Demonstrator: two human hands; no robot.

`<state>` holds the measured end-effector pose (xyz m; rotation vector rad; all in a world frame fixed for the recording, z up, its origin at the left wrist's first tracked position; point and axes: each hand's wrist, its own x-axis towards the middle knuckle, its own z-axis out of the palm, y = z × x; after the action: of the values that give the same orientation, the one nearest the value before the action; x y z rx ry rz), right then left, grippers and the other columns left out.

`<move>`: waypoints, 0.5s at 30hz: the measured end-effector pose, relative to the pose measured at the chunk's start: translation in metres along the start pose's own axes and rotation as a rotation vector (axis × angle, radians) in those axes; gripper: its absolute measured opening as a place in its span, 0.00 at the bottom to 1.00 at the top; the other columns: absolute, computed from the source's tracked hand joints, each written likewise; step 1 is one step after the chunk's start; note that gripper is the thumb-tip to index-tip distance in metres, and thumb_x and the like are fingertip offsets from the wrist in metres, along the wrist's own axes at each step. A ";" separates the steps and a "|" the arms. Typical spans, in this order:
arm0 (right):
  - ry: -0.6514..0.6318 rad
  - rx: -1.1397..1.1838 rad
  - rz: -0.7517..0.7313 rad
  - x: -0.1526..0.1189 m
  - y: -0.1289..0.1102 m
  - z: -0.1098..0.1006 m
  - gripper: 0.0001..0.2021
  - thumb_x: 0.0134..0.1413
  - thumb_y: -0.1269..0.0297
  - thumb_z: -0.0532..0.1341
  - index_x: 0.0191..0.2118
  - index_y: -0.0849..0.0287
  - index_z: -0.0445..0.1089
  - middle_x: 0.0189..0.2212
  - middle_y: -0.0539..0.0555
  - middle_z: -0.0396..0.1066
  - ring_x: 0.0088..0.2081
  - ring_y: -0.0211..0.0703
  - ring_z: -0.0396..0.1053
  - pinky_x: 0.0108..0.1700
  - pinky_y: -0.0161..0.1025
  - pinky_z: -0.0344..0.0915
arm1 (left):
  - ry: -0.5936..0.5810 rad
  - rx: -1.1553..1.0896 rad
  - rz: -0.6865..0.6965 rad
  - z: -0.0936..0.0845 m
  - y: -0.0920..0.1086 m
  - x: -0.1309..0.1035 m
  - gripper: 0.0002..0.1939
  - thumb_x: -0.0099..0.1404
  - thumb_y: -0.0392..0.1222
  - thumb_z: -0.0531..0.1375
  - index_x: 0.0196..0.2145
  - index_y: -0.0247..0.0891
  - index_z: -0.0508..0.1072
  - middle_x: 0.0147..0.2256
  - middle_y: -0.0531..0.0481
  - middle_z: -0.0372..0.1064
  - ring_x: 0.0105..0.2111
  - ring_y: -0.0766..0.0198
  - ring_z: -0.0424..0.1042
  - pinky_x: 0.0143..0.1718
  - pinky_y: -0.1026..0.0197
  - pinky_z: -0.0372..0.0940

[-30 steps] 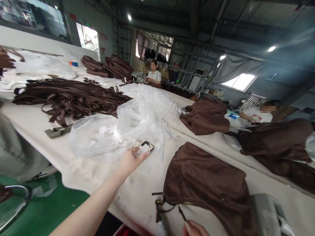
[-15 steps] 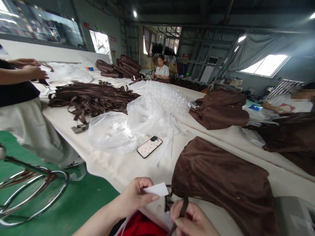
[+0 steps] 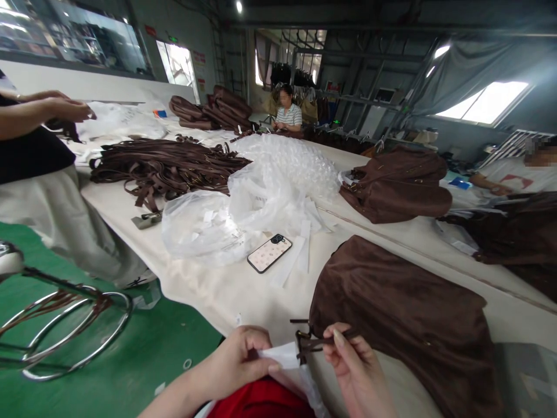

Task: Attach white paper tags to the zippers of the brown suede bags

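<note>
Working dark strap (image 3: 317, 343) beside white slip (image 3: 284, 354), seemingly; left hand (image 3: 243, 355) pinching slip, right hand (image 3: 354, 363) pinching strap, by brown bag (image 3: 400, 313) on table (image 3: 209, 278); next move likely calls for steady control.

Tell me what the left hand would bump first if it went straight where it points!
The left hand holds a white slip; just past it, the brown strap looks first in line, though depth is unclear.
</note>
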<state>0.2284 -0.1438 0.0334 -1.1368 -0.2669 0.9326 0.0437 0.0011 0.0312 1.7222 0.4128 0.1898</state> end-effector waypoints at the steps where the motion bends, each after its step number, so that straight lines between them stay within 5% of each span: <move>1: 0.011 -0.010 -0.001 0.000 0.001 0.000 0.09 0.42 0.59 0.71 0.30 0.55 0.74 0.33 0.51 0.72 0.28 0.35 0.68 0.32 0.35 0.70 | 0.007 -0.011 0.010 0.001 -0.001 0.000 0.21 0.61 0.54 0.59 0.20 0.35 0.64 0.24 0.52 0.60 0.25 0.69 0.60 0.28 0.67 0.55; 10: 0.052 -0.046 0.028 -0.002 0.008 -0.009 0.13 0.37 0.56 0.72 0.29 0.57 0.75 0.29 0.53 0.74 0.26 0.38 0.70 0.30 0.36 0.70 | 0.038 -0.036 0.026 0.004 -0.005 0.000 0.20 0.60 0.52 0.60 0.22 0.33 0.64 0.25 0.53 0.59 0.26 0.70 0.58 0.27 0.68 0.54; 15: -0.042 -0.157 0.037 -0.002 0.016 -0.019 0.13 0.42 0.55 0.70 0.32 0.57 0.75 0.30 0.54 0.75 0.29 0.42 0.71 0.34 0.40 0.69 | 0.039 0.018 0.005 0.007 -0.006 0.004 0.19 0.60 0.52 0.60 0.23 0.33 0.65 0.24 0.54 0.57 0.25 0.71 0.56 0.26 0.68 0.53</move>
<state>0.2308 -0.1555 0.0118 -1.2711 -0.3594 0.9823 0.0493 -0.0033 0.0238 1.7398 0.4408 0.2243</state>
